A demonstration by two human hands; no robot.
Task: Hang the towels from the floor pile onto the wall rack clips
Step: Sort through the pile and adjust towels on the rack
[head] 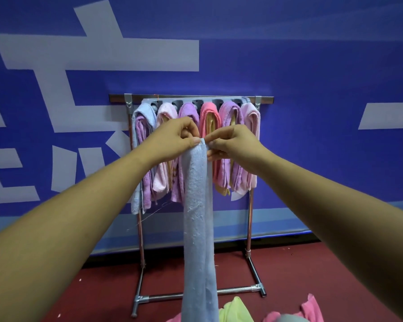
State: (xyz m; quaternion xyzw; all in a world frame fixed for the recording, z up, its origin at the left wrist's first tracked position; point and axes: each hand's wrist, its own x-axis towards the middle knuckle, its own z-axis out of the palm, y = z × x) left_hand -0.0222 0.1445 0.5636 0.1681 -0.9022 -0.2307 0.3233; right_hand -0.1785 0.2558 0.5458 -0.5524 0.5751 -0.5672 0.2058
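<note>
The left grip (172, 138) and the right grip (233, 145) are meeting at the top edge of a light blue towel (198, 205), held up in front of the rack (249, 228). The left grip is pinching that edge between thumb and curled fingers. The right grip is pinching it from the other side, and the two are almost touching. Below the grips the towel is hanging straight down as a long narrow band, its lower end running out of the bottom of the view.

Directly behind the grips the rack is standing against the blue wall (312, 89), and the hands and the held towel are covering its middle. Hung towels are crowding the space just beyond the knuckles. A purple towel (187, 110) is hanging behind the left grip, and a coral towel (208, 110) with a yellow layer inside it is hanging behind the right one. Further out from the left grip are a pale pink towel (165, 110) and a blue-grey towel (144, 112) draped over a lilac one. Out past the right grip a second purple towel (229, 110) and an end pink towel (250, 112) are hanging.

Above the grips the grey clip bar (196, 101) is running under the rack's top rail, carrying these six bunches side by side, with dark openings showing over their tops.

Far below the grips, the pile is lying on the dark red floor (102, 287). A yellow-green towel (234, 307) and a bright pink towel (312, 307) are sitting just to the right-grip side of the hanging band. A grey rounded shape at the bottom edge is too cut off to identify.
</note>
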